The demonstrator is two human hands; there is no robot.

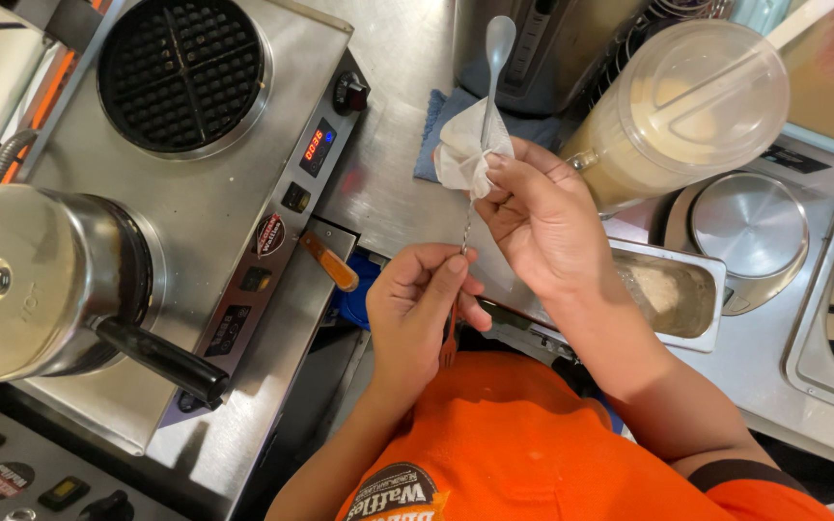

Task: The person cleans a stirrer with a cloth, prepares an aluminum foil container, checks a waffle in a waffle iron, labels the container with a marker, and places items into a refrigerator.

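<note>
Stainless counter [388, 183] runs under everything, w/ a waffle iron at 10 o'clock: its grid plate [183, 72] lies open and bare, its lid [45, 280] swung out toward 8 o'clock by a black handle [161, 359], so the plate stays clear. Your left hand [422, 309], just below centre, pinches the bottom end of a long twisted-stem spoon [487, 87] between thumb and curled fingers; grip is narrow, right at the tip, prob. to keep the stem steady and upright-ish toward 12 o'clock. Your right hand [542, 217], at about 1 o'clock from the left, closes thumb and fingertips on a white cloth [465, 154] bunched around the stem, just under the bowl; fingers are tight on the cloth, not on bare metal, which fits wiping along the shaft. Spoon bowl pokes out above the cloth, untouched. Blue towel [441, 125] lies flat on the counter behind the cloth, apart from both hands. At 2 o'clock a clear lidded jug [687, 106] w/ beige liquid lies tilted on its side, mouth toward you. Below it, at 3 o'clock, a steel pan [673, 294] is sunk in the counter, near your right forearm. Wooden-handled tool [328, 262] rests on the iron's edge at 9 o'clock from your left hand, close but not touching.
</note>
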